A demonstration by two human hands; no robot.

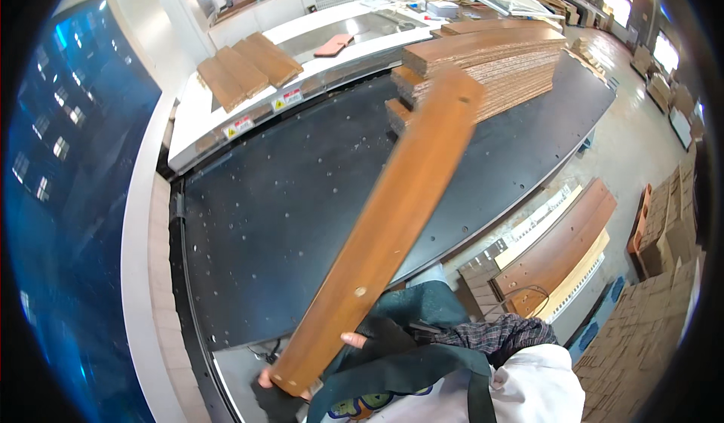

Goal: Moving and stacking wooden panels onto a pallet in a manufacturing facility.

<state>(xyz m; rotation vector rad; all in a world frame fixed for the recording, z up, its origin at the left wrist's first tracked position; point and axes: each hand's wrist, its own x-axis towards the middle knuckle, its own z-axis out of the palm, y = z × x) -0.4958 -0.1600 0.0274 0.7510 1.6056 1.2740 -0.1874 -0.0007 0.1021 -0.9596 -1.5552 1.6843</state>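
A: The workshop is looking busy: a wide black machine table is filling the middle, with a white machine body behind it and cartons standing on the floor at the right.

B: And the person is holding a long brown wooden board. It is going up at a slant from the lower edge toward the stack of boards at the far right of the table.

A: The left hand, in a dark fingerless glove, is gripping the near end from below. The right hand is closing around the edge just beside it.

B: So both hands are sitting at one end only. In my judgement the far end is weighing a lot, and it could be dropping onto the table or knocking the stack.

A: The far end is also looking blurred, so it is probably swinging. It could be pushing the top boards off.

B: The smaller boards on the white machine are lying well apart, so they are not in danger.
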